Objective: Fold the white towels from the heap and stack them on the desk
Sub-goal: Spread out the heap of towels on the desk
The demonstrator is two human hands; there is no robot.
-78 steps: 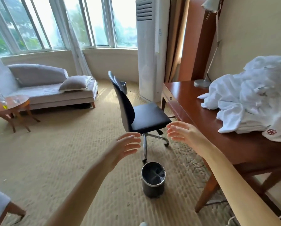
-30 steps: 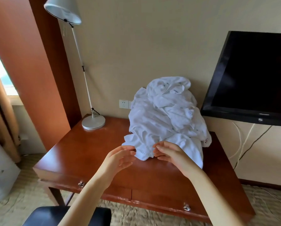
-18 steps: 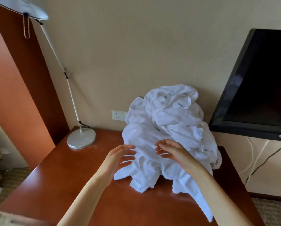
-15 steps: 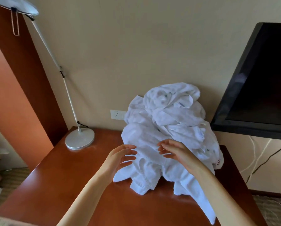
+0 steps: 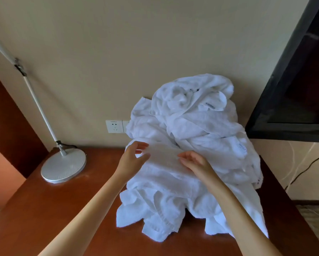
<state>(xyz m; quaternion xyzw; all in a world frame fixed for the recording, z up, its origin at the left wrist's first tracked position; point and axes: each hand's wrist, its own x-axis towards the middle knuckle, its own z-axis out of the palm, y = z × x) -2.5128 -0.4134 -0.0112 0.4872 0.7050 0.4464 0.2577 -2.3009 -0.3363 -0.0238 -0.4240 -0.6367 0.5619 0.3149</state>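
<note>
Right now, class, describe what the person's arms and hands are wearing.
The left forearm and right forearm are bare to the frame's edge: no sleeves show. The left hand and right hand wear no gloves, rings, watch or bracelet that I can see.

Looks like a hotel room: polished wooden desk (image 5: 44, 209) against a plain beige wall (image 5: 118, 52), flat television (image 5: 299, 89) mounted beside it, metal lamp (image 5: 63, 165), wall socket (image 5: 114, 126), heap of white towels (image 5: 201, 130) with labels.
</note>
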